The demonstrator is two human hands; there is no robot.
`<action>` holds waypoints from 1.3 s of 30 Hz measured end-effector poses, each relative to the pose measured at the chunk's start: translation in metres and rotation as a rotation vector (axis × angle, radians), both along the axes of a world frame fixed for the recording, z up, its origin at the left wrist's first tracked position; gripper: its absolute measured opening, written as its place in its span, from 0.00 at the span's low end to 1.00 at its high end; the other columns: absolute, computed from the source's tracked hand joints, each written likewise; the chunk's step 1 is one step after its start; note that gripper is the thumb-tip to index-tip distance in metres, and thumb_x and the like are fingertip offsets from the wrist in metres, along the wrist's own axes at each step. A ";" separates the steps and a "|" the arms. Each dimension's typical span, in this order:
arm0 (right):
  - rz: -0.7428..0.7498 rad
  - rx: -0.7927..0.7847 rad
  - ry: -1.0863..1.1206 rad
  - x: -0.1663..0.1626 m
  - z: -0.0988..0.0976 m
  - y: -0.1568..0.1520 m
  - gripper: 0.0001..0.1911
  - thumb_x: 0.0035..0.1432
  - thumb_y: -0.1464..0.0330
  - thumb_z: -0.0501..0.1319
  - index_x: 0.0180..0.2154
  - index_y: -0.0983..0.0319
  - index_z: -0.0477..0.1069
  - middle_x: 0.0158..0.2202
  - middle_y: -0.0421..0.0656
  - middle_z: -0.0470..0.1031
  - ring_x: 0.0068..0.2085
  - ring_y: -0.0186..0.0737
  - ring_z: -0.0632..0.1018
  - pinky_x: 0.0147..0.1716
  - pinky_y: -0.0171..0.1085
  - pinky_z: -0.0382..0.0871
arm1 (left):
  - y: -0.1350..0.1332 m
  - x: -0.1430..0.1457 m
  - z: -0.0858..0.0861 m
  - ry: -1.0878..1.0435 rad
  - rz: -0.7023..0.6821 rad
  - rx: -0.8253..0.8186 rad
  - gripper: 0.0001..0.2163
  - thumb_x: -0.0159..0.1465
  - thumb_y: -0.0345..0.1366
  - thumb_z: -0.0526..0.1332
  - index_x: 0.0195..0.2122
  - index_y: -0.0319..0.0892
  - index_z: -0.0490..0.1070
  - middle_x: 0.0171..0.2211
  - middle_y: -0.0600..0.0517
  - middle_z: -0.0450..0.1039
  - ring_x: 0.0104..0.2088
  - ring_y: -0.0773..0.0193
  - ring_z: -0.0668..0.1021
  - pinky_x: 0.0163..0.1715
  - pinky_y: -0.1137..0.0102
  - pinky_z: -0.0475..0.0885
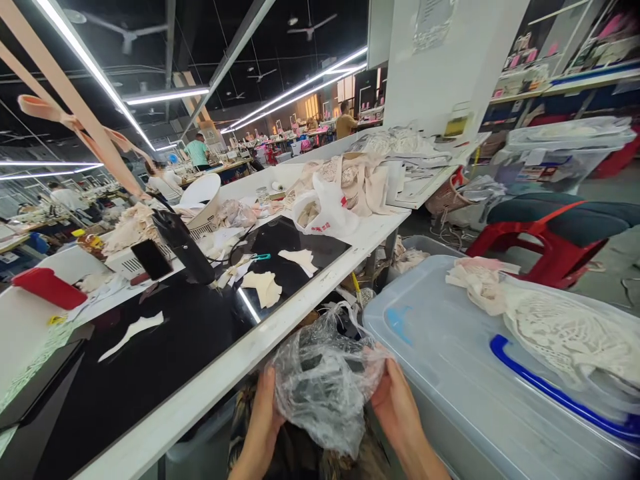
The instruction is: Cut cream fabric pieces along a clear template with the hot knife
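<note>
A crumpled clear plastic bag (325, 387) hangs between my two hands, above my lap and in front of the table edge. My left hand (267, 403) grips its left side, with the fingers partly behind the film. On the other side my right hand (393, 393) holds the bag, its fingertips seen blurrily through the plastic. Whatever the bag contains, if anything, I cannot make out. Cream fabric pieces (263, 288) lie on the black tabletop (200, 333) to the left, beyond the white table edge.
A lidded grey plastic bin (440, 333) with a blue handle (550, 393) stands at my right, lace fabric (565, 327) on top. On the table are a black cylindrical device (183, 247), a phone (151, 259) and a white bag (325, 207). A red stool (530, 243) stands behind the bin.
</note>
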State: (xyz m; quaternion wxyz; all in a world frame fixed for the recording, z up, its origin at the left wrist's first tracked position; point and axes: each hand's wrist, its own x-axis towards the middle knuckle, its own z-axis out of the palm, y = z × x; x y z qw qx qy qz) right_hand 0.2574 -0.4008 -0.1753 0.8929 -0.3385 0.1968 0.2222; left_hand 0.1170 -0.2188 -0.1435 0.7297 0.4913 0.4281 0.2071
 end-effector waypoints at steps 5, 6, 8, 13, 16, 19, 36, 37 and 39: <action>-0.052 -0.016 -0.046 0.003 0.020 -0.010 0.32 0.44 0.49 0.75 0.50 0.54 0.76 0.48 0.41 0.84 0.59 0.52 0.76 0.49 0.45 0.79 | -0.003 -0.025 0.017 -0.013 0.057 0.549 0.30 0.55 0.54 0.72 0.56 0.49 0.74 0.63 0.45 0.69 0.64 0.43 0.69 0.65 0.57 0.65; -0.060 -0.019 -0.053 0.004 0.024 -0.012 0.33 0.44 0.49 0.75 0.50 0.54 0.76 0.48 0.40 0.84 0.59 0.52 0.77 0.49 0.44 0.79 | -0.006 -0.030 0.022 -0.020 0.024 0.678 0.25 0.56 0.50 0.73 0.53 0.48 0.77 0.60 0.44 0.72 0.63 0.43 0.71 0.67 0.57 0.62; -0.069 -0.021 -0.068 0.005 0.030 -0.014 0.34 0.43 0.50 0.76 0.51 0.54 0.76 0.48 0.40 0.84 0.58 0.51 0.78 0.49 0.44 0.79 | -0.016 -0.030 0.032 -0.051 -0.106 0.853 0.17 0.59 0.45 0.71 0.49 0.48 0.81 0.55 0.43 0.76 0.60 0.43 0.74 0.68 0.56 0.59; -0.065 -0.024 -0.110 0.009 0.039 -0.017 0.33 0.47 0.50 0.74 0.53 0.54 0.76 0.48 0.41 0.84 0.53 0.51 0.80 0.47 0.45 0.79 | -0.037 0.012 0.052 0.089 -0.612 0.806 0.27 0.56 0.38 0.73 0.58 0.50 0.77 0.51 0.42 0.79 0.55 0.38 0.75 0.60 0.51 0.68; -0.133 -0.035 -0.132 0.026 0.042 -0.029 0.29 0.48 0.51 0.74 0.50 0.54 0.78 0.46 0.40 0.84 0.51 0.50 0.81 0.45 0.43 0.79 | -0.037 0.030 0.054 0.075 -0.743 0.978 0.11 0.63 0.37 0.66 0.47 0.49 0.83 0.35 0.44 0.79 0.41 0.47 0.78 0.51 0.55 0.74; -0.290 -0.059 -0.154 0.055 0.048 -0.055 0.24 0.49 0.51 0.73 0.47 0.53 0.78 0.46 0.38 0.84 0.48 0.45 0.81 0.41 0.39 0.78 | -0.028 0.029 0.045 -0.116 -0.925 1.150 0.12 0.70 0.38 0.60 0.43 0.52 0.85 0.30 0.46 0.77 0.35 0.54 0.79 0.57 0.55 0.72; -0.721 -0.498 -0.272 0.150 0.034 -0.112 0.19 0.67 0.63 0.63 0.56 0.62 0.71 0.51 0.46 0.76 0.47 0.44 0.78 0.48 0.47 0.75 | -0.014 0.067 0.030 -0.168 -0.900 1.804 0.25 0.72 0.30 0.55 0.69 0.55 0.61 0.67 0.51 0.67 0.66 0.54 0.70 0.63 0.56 0.69; -0.724 -0.567 -0.266 0.150 0.029 -0.115 0.19 0.66 0.63 0.64 0.56 0.62 0.71 0.52 0.47 0.76 0.49 0.46 0.78 0.51 0.51 0.73 | -0.012 0.065 0.024 -0.170 -0.845 1.752 0.24 0.73 0.31 0.54 0.68 0.56 0.62 0.67 0.51 0.66 0.67 0.54 0.69 0.63 0.57 0.69; -0.718 -0.695 -0.273 0.148 0.023 -0.118 0.23 0.66 0.63 0.65 0.59 0.62 0.69 0.56 0.48 0.74 0.56 0.51 0.76 0.58 0.57 0.69 | -0.008 0.058 0.010 -0.151 -0.765 1.579 0.21 0.74 0.34 0.54 0.66 0.57 0.65 0.67 0.52 0.66 0.66 0.56 0.70 0.63 0.61 0.69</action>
